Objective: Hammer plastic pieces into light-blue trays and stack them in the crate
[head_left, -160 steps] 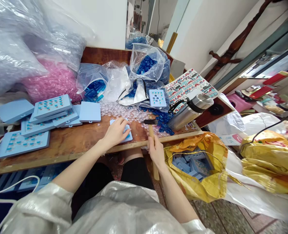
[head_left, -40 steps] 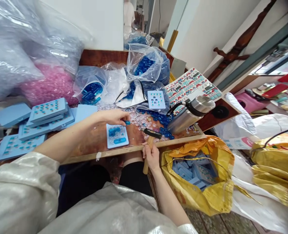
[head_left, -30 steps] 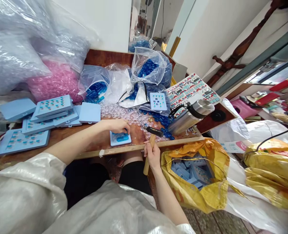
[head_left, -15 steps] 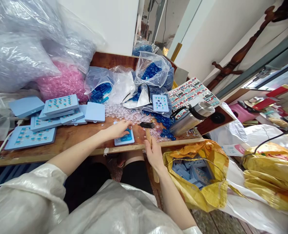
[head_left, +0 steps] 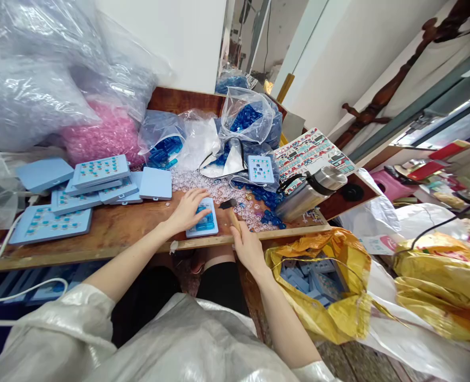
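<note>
Right grip [head_left: 248, 248] holds hammer [head_left: 233, 216], left grip [head_left: 185, 212] over blue panel [head_left: 215, 224]

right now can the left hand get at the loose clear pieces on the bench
Probably yes: the loose clear pieces lie just beyond the left hand, with nothing visible between; the hammer in the right hand is off to one side.

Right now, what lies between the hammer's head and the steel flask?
Small clear rings lie nearer the hammer's head, and blue pieces nearer the steel flask. The head view shows this.
</note>
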Tool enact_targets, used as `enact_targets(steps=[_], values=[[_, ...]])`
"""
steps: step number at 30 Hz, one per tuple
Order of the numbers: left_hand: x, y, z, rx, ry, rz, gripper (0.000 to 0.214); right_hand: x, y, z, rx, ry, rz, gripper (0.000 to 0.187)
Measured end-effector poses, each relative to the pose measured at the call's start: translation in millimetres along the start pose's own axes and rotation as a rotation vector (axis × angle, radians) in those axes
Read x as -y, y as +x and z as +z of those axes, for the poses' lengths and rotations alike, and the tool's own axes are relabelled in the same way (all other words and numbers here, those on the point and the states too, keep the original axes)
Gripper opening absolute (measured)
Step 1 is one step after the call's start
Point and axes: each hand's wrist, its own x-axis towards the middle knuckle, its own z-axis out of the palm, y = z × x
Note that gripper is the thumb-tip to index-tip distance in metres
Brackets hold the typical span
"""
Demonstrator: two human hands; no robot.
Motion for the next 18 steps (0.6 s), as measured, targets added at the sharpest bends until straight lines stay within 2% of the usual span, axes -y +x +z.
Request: enact_targets(steps=[2,4,7,10,15,18], values=[[2.9,-13.2,3.0,-0.172,0.007,-0.143,0.043,-5.9,7.0,4.9,-0.007,0.280,0.044,0.029],[3.3,-29.2,9.0,-0.269,-0.035,-0.299,0.045,-7.9,16.9,14.9,0.018,0.566,0.074,0.032],[-3.2,-49.4,22.6,-0.217,-0.116,-0.429,0.049,-3.3,31.9,35.9,0.039,0.839,0.079,0.032],[-11.0,-55.6,36.1,-0.171,-0.207,-0.476,0.057,3.7,39.4,51.4,0.066,0.925,0.080,0.032],[-9.9,-43.7,51.0,-0.325,-0.610,-0.595,0.053,5.1,35.9,51.3,0.085,0.992,0.070,0.031],[-11.5,-39.2,52.2,-0.353,-0.807,-0.643,0.053,1.4,33.0,48.7,0.065,1.021,0.059,0.030]])
